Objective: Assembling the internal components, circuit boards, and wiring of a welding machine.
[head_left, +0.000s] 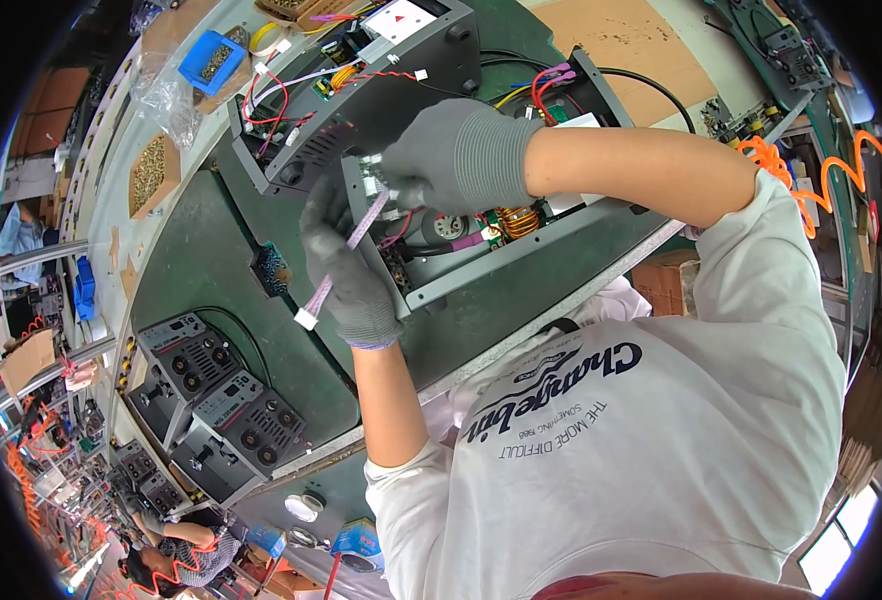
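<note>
Large dark script lettering (558, 390) runs across the front of the white shirt (651, 460), with a small dark emblem and lines of smaller capitals beside it. A white label (398, 20) on the rear grey housing (361, 105) bears a small red triangle. Pale print on the two grey units (231, 410) is too small to read.

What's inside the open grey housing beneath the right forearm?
A copper coil and a round silver part show inside the housing; the right hand and forearm hide whatever lies beneath them.

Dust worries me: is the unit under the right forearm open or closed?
Open: the unit shows an orange coil and red wires inside.
</note>
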`<state>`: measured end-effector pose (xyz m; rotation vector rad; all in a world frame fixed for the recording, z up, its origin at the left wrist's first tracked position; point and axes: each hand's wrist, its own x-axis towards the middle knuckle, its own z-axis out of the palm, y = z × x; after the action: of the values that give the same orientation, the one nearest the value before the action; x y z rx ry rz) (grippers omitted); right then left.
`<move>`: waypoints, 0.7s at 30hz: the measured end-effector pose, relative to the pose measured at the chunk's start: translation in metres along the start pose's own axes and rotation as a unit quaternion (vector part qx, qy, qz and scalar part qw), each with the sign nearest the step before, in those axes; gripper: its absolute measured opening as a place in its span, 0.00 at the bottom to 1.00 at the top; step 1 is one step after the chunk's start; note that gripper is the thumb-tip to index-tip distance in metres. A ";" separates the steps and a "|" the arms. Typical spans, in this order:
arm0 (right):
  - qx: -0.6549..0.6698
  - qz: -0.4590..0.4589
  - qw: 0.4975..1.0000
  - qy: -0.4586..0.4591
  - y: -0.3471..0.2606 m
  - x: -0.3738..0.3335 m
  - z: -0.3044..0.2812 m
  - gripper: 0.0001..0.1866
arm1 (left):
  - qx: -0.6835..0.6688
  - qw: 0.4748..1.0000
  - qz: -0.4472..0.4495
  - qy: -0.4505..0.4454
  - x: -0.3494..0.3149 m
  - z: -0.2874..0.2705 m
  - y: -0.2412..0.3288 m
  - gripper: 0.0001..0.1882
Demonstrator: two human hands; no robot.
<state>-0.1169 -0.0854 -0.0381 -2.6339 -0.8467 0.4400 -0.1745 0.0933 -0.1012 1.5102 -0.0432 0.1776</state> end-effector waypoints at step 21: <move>0.010 -0.007 0.998 0.062 -0.020 0.002 0.015 0.13 | -0.039 0.998 -0.046 -0.009 0.024 0.002 0.019 0.61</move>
<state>-0.1308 -0.0655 -0.0439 -2.6047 -0.8180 0.2768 -0.1531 0.0943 -0.0791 1.4338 0.0051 0.0879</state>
